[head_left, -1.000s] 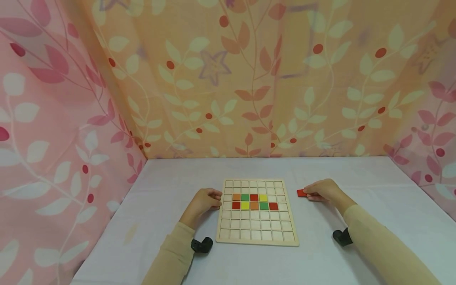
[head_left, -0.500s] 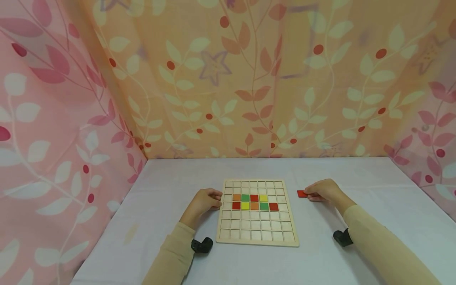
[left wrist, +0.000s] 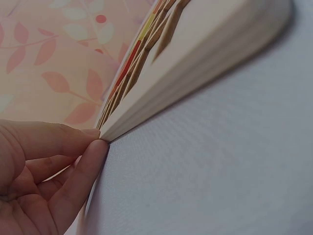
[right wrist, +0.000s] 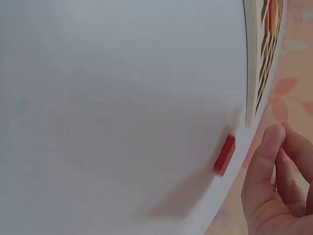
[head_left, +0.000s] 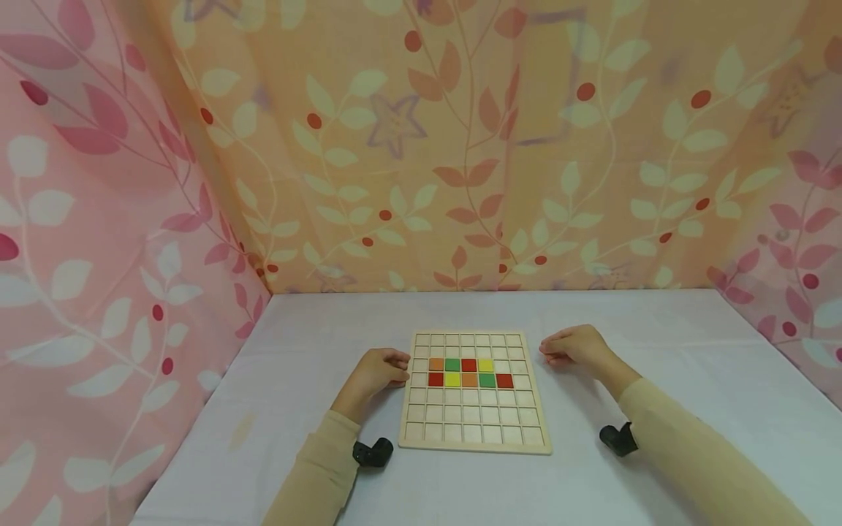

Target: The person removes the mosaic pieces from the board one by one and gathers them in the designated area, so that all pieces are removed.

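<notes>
A square wooden grid board [head_left: 473, 438] lies flat, with several red, yellow, green and orange square tiles in two neighbouring rows of its cells. At its left side is my left hand [head_left: 373, 376]; thumb and forefinger pinch the board's edge [left wrist: 161, 83] in the left wrist view. My right hand [head_left: 579, 351] hovers beyond the board's right side, fingers loosely bent. Its thumb and fingertips come together in the right wrist view, with nothing seen between them. Below, apart from them, a small red tile [right wrist: 225, 155] lies on the table; the hand covers it in the head view.
A white cloth covers the table [head_left: 329, 314]. Patterned fabric walls [head_left: 421, 183] stand behind it and at both sides. Each wrist wears a black camera [head_left: 373, 453]. The hand's shadow [right wrist: 181, 196] falls near the red tile.
My right hand has let go of the red tile, risen a little and shifted left towards the board. My left hand and the board have not visibly moved.
</notes>
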A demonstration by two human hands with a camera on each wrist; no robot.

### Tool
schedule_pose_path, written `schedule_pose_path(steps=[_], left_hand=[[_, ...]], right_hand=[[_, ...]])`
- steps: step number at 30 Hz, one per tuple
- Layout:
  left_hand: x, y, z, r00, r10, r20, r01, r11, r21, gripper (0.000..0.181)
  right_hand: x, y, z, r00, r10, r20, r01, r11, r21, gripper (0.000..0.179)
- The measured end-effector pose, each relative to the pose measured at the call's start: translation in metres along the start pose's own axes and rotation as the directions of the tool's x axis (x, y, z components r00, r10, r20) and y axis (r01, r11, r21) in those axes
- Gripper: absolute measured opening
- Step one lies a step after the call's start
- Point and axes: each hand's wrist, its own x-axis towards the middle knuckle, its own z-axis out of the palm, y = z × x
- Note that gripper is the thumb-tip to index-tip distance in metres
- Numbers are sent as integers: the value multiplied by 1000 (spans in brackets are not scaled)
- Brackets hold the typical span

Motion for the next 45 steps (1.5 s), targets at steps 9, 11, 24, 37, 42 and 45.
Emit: schedule_pose_path(steps=[9,11,24,37,42,45], left_hand=[[-3,2,0,1000,-1,9,1,1000,3,35],[-3,2,0,1000,1,6,-1,1000,4,35],[-2,1,0,1000,5,3,-5,1000,8,35],[-2,0,0,1000,-2,-2,2,1000,15,34],[-1,0,0,1000,-8,-8,8,1000,16,35],[-1,0,0,1000,-12,-10,12,1000,13,35]], right_hand=[[3,-9,30,999,11,37,-10,1000,-17,33],[4,-10,36,999,17,38,-16,1000,-11,32],[12,-15,59,997,25,79,-24,1000,-13,27],[10,-19,76,994,7,105,-2,999,-45,25],[10,-21,78,994,22,103,-20,999,-26,25],[11,-21,78,994,23,108,-20,999,-26,25]])
